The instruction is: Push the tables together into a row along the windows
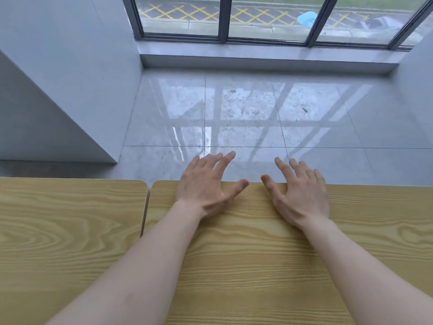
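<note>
Two light wood-grain tables fill the lower part of the view. The left table and the right table stand side by side with a narrow gap between them. Their far edges face the windows. My left hand hovers over the far edge of the right table, fingers spread, holding nothing. My right hand does the same a little to the right, fingers reaching past the edge. Whether the palms touch the tabletop is unclear.
A glossy grey tiled floor stretches from the tables to a low sill under the windows. A white wall block juts out on the left, and a wall closes the right side.
</note>
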Motion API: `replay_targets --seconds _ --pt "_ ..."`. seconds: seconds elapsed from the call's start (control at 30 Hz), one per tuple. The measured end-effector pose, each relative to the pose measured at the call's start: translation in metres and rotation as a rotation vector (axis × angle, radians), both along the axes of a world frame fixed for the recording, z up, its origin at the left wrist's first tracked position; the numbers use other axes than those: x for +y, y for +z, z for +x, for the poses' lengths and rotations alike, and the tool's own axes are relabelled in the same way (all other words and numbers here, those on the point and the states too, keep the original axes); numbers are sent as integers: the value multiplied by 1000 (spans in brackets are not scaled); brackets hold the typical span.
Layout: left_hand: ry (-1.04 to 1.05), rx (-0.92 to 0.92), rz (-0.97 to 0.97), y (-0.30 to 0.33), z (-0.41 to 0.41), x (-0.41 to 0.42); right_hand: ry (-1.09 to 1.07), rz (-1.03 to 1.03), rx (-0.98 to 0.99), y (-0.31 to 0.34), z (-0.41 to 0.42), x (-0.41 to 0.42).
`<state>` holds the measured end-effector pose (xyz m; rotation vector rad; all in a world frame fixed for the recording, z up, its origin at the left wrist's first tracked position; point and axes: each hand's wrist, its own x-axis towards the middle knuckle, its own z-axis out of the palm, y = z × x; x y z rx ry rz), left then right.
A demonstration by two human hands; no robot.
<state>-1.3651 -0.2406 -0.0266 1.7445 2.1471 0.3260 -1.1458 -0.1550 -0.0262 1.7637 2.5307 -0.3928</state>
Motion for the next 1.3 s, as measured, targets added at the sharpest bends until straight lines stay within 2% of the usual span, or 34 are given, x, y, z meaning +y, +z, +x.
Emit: replay_targets --seconds 0.2,0.3,0.47,0.77,1.17,1.3 --pt "2 74 -168 7 4 5 23 39 -80 2 0 2" --pt "6 96 -190 10 3 5 32 88 -123 4 -2 6" --pt "4 49 -155 12 0 4 45 86 -88 8 -6 5" --pt "-18 15 -121 14 -12 1 53 110 -155 7 -21 4" --pt "6 47 -97 13 -7 0 30 171 -68 -3 -16 -1" --pt "19 55 -2 8 -7 -7 -18 170 -44 -3 -14 -5"
